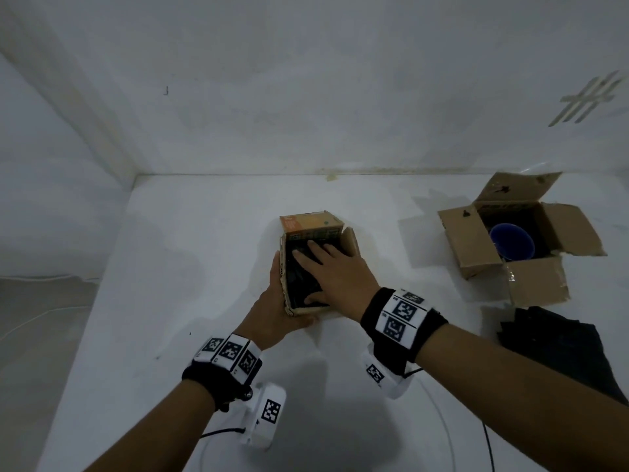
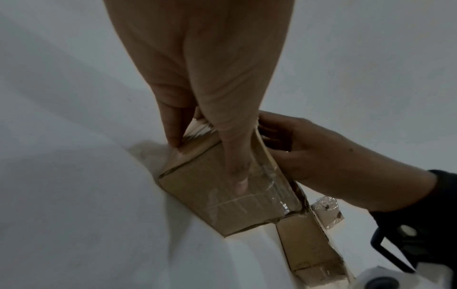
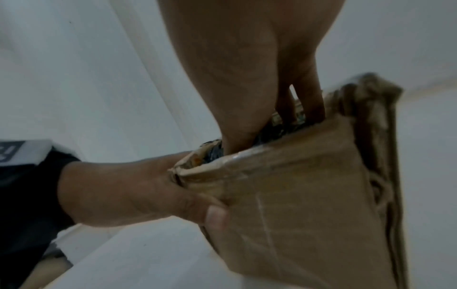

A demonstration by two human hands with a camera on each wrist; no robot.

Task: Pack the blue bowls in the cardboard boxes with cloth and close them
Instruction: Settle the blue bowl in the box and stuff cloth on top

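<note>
At the middle of the white table stands the small cardboard box, and I take it as my landmark. On its left side my left hand clasps it: the palm lies against the left wall and the thumb bends around the near corner, as the right wrist view shows plainly. Its far flap stands up, with orange print on it, and the right flap stands nearly upright too. Dark cloth fills the box up to the opening. My right hand lies flat on this cloth with straight, spread fingers and presses it down; it grasps nothing. I cannot see if a bowl is under the cloth.

To the right of the small box, well apart and a little farther back, stands the bigger cardboard box with all four flaps spread open. Inside it sits one blue bowl, mouth up, on a dark lining, with nothing over it. Right of the small box and nearer to me than the bigger one, a folded dark cloth pile lies on the table, close to the big box's near flap.
</note>
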